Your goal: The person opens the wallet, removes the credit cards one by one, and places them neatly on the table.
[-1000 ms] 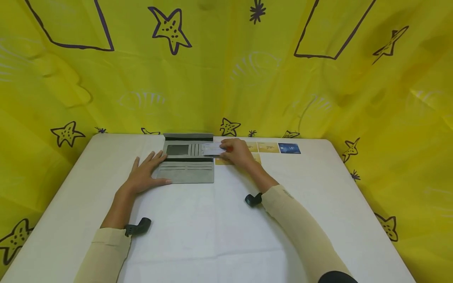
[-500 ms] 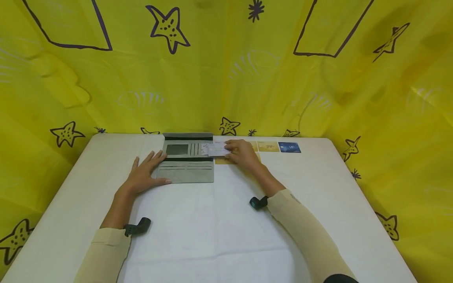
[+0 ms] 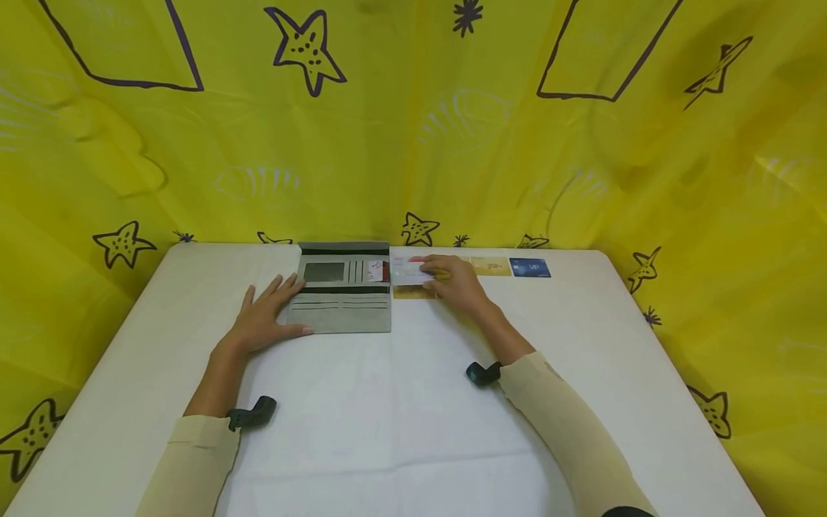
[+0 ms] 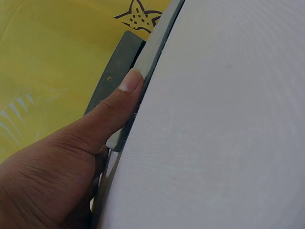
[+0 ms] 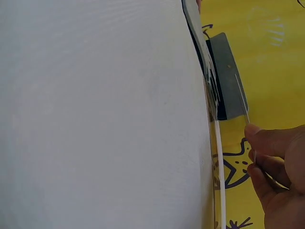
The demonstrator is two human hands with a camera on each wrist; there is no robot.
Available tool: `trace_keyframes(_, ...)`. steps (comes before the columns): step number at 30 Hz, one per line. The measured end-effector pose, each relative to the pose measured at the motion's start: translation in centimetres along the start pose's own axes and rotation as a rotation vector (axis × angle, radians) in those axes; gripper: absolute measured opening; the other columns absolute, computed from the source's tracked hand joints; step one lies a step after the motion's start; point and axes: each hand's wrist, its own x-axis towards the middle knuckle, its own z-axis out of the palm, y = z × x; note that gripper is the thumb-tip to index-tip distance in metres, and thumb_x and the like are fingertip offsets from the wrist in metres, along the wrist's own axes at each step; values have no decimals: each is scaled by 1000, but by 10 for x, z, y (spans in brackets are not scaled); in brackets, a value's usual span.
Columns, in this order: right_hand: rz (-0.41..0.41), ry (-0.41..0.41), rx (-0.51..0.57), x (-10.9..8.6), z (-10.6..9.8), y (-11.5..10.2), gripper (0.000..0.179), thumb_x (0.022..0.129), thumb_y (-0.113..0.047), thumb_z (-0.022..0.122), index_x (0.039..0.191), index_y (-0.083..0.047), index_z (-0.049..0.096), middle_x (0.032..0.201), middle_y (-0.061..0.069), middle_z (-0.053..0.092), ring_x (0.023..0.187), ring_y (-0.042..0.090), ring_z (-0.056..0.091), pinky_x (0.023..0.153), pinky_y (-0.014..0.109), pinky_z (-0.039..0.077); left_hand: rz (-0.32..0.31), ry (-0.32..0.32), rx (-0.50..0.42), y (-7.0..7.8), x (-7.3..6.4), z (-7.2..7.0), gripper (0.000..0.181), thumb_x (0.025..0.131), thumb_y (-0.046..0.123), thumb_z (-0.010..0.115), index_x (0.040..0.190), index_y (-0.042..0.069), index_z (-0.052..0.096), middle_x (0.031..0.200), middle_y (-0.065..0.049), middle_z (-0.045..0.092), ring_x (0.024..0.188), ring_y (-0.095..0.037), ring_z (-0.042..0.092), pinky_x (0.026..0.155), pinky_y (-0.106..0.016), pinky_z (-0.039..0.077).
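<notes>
A grey wallet (image 3: 339,321) lies unfolded flat on the white table, with card slots and a dark window (image 3: 324,272) facing up. A white and red card (image 3: 376,271) sits at the slots on its upper right. My left hand (image 3: 261,321) rests on the wallet's left edge with fingers spread; the left wrist view has its thumb (image 4: 127,88) along the edge. Just right of the wallet, my right hand (image 3: 455,283) pinches a whitish card (image 3: 407,274) between thumb and fingers. That card appears nearly edge-on in the right wrist view, raised above the table.
To the right of the wallet lie a gold card (image 3: 489,266) and a blue card (image 3: 530,268) reading VIP. Another gold card (image 3: 413,292) lies partly under my right hand. A yellow curtain (image 3: 362,143) with drawn starfish hangs behind the table (image 3: 336,416).
My right hand has drawn the whitish card rightward, off the wallet, uncovering the white and red card at the slots. My left hand has stayed in place.
</notes>
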Motion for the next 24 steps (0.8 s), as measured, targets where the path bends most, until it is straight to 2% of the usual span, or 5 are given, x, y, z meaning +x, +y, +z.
trace_keyframes(9,-8,22,2,-10,-10,7,29,92,-2,80,121,-3,77,141,12,66,138,36,53,118,49,38,-6,0,8,-2,1,1,101,87,50,82,166,9,32,173,-16,19,160,-39,7,122,-63,-14)
trace_keyframes(24,34,43,3,-23,-25,17,28,94,0,77,122,-2,76,143,12,65,139,37,52,117,52,38,-3,-1,-1,-1,0,1,101,88,50,81,165,8,32,173,-17,20,160,-40,7,122,-64,-14)
